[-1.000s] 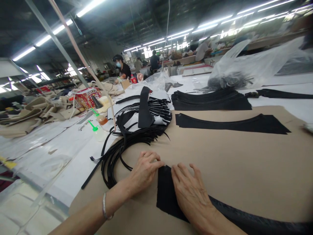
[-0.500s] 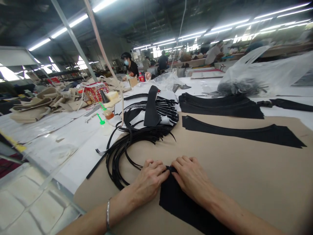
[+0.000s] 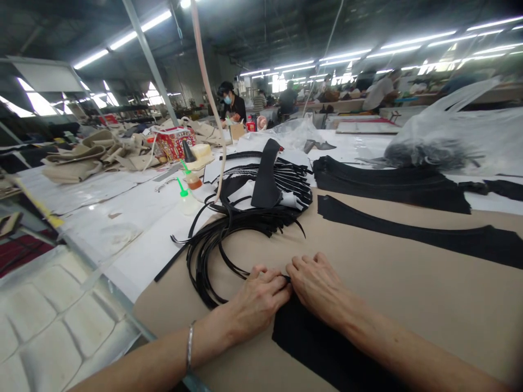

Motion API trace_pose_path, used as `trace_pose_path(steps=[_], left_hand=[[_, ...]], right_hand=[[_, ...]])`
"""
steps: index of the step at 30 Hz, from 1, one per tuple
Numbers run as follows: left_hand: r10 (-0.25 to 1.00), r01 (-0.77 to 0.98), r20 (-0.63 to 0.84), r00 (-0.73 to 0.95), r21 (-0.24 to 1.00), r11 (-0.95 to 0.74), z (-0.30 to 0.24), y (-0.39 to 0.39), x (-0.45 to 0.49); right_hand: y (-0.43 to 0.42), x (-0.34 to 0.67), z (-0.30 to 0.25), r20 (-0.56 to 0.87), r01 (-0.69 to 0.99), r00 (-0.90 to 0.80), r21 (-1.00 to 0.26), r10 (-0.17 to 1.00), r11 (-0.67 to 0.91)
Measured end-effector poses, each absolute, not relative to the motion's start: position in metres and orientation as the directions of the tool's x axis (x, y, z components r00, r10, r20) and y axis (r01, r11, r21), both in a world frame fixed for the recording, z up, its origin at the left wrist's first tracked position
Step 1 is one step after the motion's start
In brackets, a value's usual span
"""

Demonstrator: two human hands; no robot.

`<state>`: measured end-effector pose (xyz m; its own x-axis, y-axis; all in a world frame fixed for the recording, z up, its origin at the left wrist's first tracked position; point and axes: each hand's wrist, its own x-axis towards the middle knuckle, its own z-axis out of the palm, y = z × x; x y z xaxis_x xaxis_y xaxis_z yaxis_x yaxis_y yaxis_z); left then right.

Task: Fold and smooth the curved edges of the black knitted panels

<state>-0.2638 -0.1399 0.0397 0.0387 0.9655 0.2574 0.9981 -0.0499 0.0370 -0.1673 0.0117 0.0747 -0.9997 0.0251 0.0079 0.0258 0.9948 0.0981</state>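
Observation:
My left hand, with a silver bracelet at the wrist, is closed at the top edge of a black fabric piece. Close beside it my right hand pinches the same edge, fingers curled. The fabric lies on a large tan sheet and runs under my right forearm. A thin black strip leads from a coil of black strips toward my left hand; its end is hidden by the fingers. Beyond the hands lies a long curved black piece.
A stack of black pieces lies at the back right near a clear plastic bag. Several striped black pieces stand behind the coil. At left are green-tipped bottles, a red patterned box and tan material. A masked person works farther back.
The camera view has swung slightly left, so the scene sits farther right. Both hands stay at the black fabric's edge; my right hand's fingers have curled in a little more.

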Motion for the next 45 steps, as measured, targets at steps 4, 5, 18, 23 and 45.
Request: trace_pose_path(steps=[4,5,18,23,45], left_hand=[[0.967,0.998,0.252,0.037,0.043,-0.05,0.04,-0.14,-0.264],[0.968,0.998,0.249,0.036,0.042,-0.048,0.039,-0.14,-0.264],[0.963,0.998,0.267,0.036,0.046,-0.05,0.039,-0.14,-0.263],[0.962,0.998,0.272,0.035,0.046,-0.05,0.038,-0.14,-0.263],[0.798,0.53,0.104,-0.593,0.796,0.291,0.052,-0.114,-0.258]], right_hand=[[0.01,-0.17,0.071,0.022,0.046,-0.999,0.106,0.044,0.993],[0.01,-0.171,0.071,0.02,0.055,-0.998,0.099,0.053,0.994],[0.033,-0.171,0.08,-0.038,0.186,-0.982,-0.06,0.184,0.981],[0.039,-0.17,0.082,-0.05,0.152,-0.988,-0.129,0.146,0.98],[0.02,-0.15,0.061,-0.131,0.392,-0.9,-0.663,0.416,0.638]])
